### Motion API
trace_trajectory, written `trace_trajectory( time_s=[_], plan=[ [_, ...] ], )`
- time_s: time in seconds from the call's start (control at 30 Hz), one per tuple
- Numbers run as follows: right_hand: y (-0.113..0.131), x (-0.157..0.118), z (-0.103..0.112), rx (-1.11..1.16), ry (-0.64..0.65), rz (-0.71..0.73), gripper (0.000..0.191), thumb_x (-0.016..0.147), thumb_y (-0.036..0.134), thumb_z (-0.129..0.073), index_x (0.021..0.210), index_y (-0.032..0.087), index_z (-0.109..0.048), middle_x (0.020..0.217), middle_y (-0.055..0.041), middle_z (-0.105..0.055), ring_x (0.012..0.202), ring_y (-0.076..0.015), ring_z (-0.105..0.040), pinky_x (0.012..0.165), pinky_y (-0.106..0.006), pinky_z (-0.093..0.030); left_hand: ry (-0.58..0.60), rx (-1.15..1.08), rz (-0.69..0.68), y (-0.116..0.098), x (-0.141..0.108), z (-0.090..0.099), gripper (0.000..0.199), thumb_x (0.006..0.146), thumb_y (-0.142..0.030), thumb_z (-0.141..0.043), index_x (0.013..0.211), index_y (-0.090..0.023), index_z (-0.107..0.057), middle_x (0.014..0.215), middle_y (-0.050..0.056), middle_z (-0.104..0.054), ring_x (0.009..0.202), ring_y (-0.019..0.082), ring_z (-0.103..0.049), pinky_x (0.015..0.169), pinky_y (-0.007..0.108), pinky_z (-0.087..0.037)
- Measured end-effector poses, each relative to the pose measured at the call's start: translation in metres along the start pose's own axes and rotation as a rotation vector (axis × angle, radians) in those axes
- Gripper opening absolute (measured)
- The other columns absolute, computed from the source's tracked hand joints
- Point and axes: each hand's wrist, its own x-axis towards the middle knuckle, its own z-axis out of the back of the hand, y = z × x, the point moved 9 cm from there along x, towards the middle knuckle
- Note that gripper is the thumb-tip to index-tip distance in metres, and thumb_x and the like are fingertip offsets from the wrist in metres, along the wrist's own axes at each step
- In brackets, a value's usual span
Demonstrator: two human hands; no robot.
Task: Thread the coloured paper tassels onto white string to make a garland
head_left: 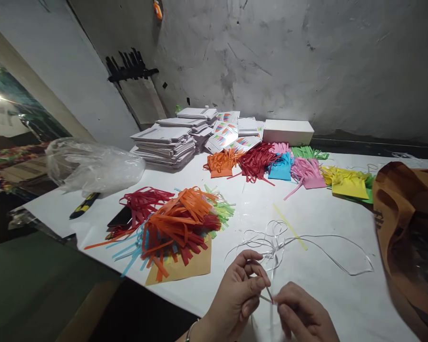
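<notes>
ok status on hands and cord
Left hand pinching thin reddish piece; right hand by its lower tip. White cord looped beyond, yellow strip crossing it.

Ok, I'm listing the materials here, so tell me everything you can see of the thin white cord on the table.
The thin, glossy white cord lies loose on the white tabletop, looking smooth, perhaps plastic. Untidy loops gather in a bunched middle, and one long loop stretches out to the right. It crosses a narrow yellow strip. A pale strand runs from the bunch towards the left hand and right hand; whether their fingers hold it is unclear.
</notes>
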Motion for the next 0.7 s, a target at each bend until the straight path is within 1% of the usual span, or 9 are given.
trace_trajectory(
  time_s=[0.1, 0.2, 0.33, 0.37, 0.43, 0.5, 0.53, 0.63, 0.7],
  plan=[
    [0.017, 0.002, 0.013, -0.117, -0.113, 0.085, 0.021, 0.093, 0.042, -0.066, 0.110, 0.035, -0.075, 0.096, -0.0031, -0.064, 0.070, -0.0142, -0.061, 0.061, -0.024, -0.047, 0.017, 0.115, -0.013, 0.001, 0.002, -0.004, 0.044, 0.069, -0.028, -0.093, 0.098, -0.019, -0.061, 0.073, -0.003, -0.070, 0.029, -0.005, -0.028, 0.028, 0.009, -0.018],
    [0.031, 0.006, 0.007, -0.177, -0.060, 0.081, 0.017, 0.094, 0.041, -0.065, 0.097, 0.032, -0.078, 0.081, -0.0013, -0.060, 0.065, -0.0136, -0.057, 0.058, -0.025, -0.043, 0.090, 0.242, -0.065, 0.001, 0.002, -0.013, 0.043, 0.074, -0.035, -0.090, 0.104, -0.021, -0.064, 0.078, -0.001, -0.071, 0.032, -0.003, -0.031, 0.028, 0.008, -0.023],
    [0.042, 0.008, 0.014, -0.181, -0.114, 0.138, 0.018, 0.094, 0.038, -0.066, 0.084, 0.029, -0.078, 0.082, -0.0022, -0.058, 0.076, -0.0169, -0.060, 0.067, -0.027, -0.049, 0.221, 0.359, -0.122, 0.010, -0.001, -0.023, 0.059, 0.083, -0.050, -0.079, 0.134, -0.036, -0.054, 0.129, 0.007, -0.061, 0.038, -0.005, -0.041, 0.030, 0.010, -0.031],
    [0.044, 0.006, 0.019, -0.183, -0.156, 0.178, 0.015, 0.093, 0.036, -0.067, 0.086, 0.030, -0.078, 0.088, -0.0033, -0.058, 0.082, -0.0183, -0.061, 0.071, -0.027, -0.051, 0.269, 0.381, -0.097, 0.018, -0.001, -0.025, 0.064, 0.083, -0.054, -0.078, 0.139, -0.038, -0.051, 0.127, 0.007, -0.061, 0.038, -0.004, -0.042, 0.032, 0.011, -0.032],
    [0.046, 0.002, 0.030, -0.197, -0.233, 0.251, 0.010, 0.092, 0.032, -0.070, 0.089, 0.031, -0.079, 0.097, -0.0051, -0.058, 0.092, -0.0201, -0.061, 0.078, -0.029, -0.054, 0.375, 0.429, -0.024, 0.036, -0.004, -0.030, 0.068, 0.083, -0.061, -0.074, 0.140, -0.032, -0.052, 0.094, 0.002, -0.065, 0.038, 0.000, -0.042, 0.035, 0.013, -0.033],
    [0.045, -0.002, 0.042, -0.161, -0.306, 0.279, 0.008, 0.091, 0.031, -0.071, 0.089, 0.030, -0.079, 0.100, -0.0057, -0.060, 0.094, -0.0196, -0.062, 0.077, -0.028, -0.055, 0.451, 0.539, 0.025, 0.049, -0.006, -0.033, 0.061, 0.087, -0.065, -0.065, 0.127, -0.020, -0.064, 0.063, -0.006, -0.050, 0.041, 0.003, -0.037, 0.041, 0.015, -0.032],
    [0.045, -0.004, 0.050, -0.101, -0.348, 0.278, 0.008, 0.090, 0.032, -0.072, 0.087, 0.029, -0.078, 0.101, -0.0058, -0.062, 0.094, -0.0192, -0.063, 0.076, -0.027, -0.055, 0.464, 0.624, 0.023, 0.050, -0.007, -0.033, 0.058, 0.091, -0.066, -0.059, 0.117, -0.016, -0.070, 0.057, -0.007, -0.043, 0.044, 0.005, -0.035, 0.044, 0.017, -0.032],
    [0.049, -0.011, 0.081, 0.183, -0.481, 0.256, 0.016, 0.088, 0.042, -0.075, 0.080, 0.028, -0.076, 0.087, -0.0050, -0.071, 0.090, -0.0196, -0.070, 0.077, -0.027, -0.058, 0.457, 0.958, -0.072, 0.036, -0.008, -0.036, 0.059, 0.100, -0.063, -0.044, 0.099, -0.014, -0.077, 0.063, -0.002, -0.049, 0.057, 0.010, -0.043, 0.058, 0.022, -0.037],
    [0.054, -0.016, 0.102, 0.340, -0.489, 0.239, 0.020, 0.085, 0.044, -0.078, 0.077, 0.027, -0.074, 0.065, -0.0011, -0.068, 0.070, -0.0175, -0.071, 0.079, -0.033, -0.061, 0.489, 1.154, -0.180, 0.019, -0.008, -0.043, 0.061, 0.102, -0.062, -0.036, 0.099, -0.016, -0.077, 0.073, 0.003, -0.060, 0.068, 0.014, -0.052, 0.068, 0.025, -0.042]
  ],
)
